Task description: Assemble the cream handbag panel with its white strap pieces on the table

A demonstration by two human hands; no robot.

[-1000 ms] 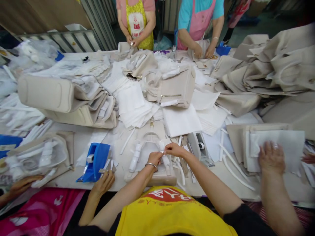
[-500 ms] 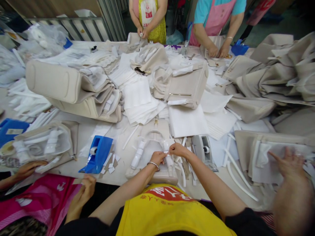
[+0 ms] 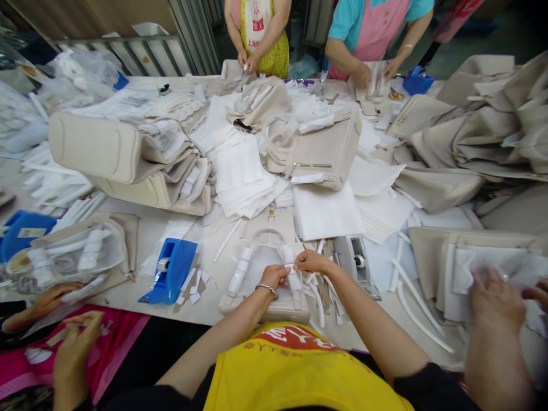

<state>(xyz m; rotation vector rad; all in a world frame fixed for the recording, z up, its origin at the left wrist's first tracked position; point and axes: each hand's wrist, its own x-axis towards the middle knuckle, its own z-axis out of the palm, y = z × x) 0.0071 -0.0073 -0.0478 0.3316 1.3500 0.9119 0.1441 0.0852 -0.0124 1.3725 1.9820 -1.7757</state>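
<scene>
A beige handbag (image 3: 265, 311) lies flat in front of me, its handle (image 3: 269, 233) partly under clear film. White wrapping (image 3: 241, 268) covers the handle's left side, and a second white wrapping (image 3: 294, 279) covers the right side. My left hand (image 3: 276, 276), with a bracelet at the wrist, is closed in a pinch at that right-hand wrapping. Just to its right, my right hand (image 3: 310, 261) pinches at the same wrapping, fingertips close to the left ones. Any small piece between the fingertips is too small to make out.
A blue tape dispenser (image 3: 173, 271) stands left and a grey tape dispenser (image 3: 353, 260) right. White sheets (image 3: 327, 211) and stacked beige bags (image 3: 96, 145) lie beyond. Co-workers' hands work at both sides, including a hand (image 3: 496, 302) at right, and across the table.
My hands stay at the handle wrapping with hardly any movement. At left, a co-worker's raised hand has moved left and down; at right, another's hand has shifted over the white sheet.
</scene>
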